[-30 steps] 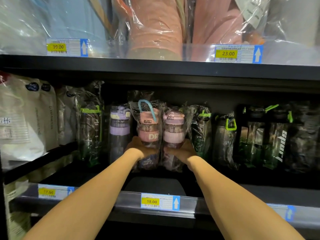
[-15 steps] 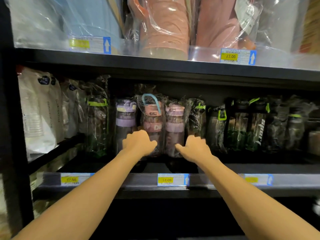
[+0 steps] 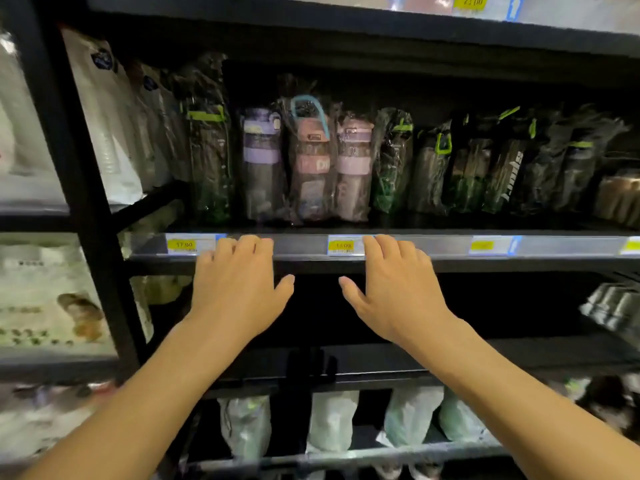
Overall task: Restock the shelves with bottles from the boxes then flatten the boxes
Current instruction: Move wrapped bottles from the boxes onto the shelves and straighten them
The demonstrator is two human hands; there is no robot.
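Black metal shelf [image 3: 519, 265] holds upright bottles [image 3: 311, 161] in crinkly clear wrap: dark with green trim, lilac, pink. Before its grey rail [image 3: 571, 249], left hand [image 3: 239, 292] and right hand [image 3: 394, 292] spread flat, fingers straight, holding nothing. Yellow tags [image 3: 183, 244] read 17.00 and 18.00.

The left hand [image 3: 239, 292] and right hand [image 3: 398, 292] have released the pink bottles [image 3: 310, 161] and withdrawn, fingers [image 3: 249, 249] extended, to before the shelf rail [image 3: 433, 249].
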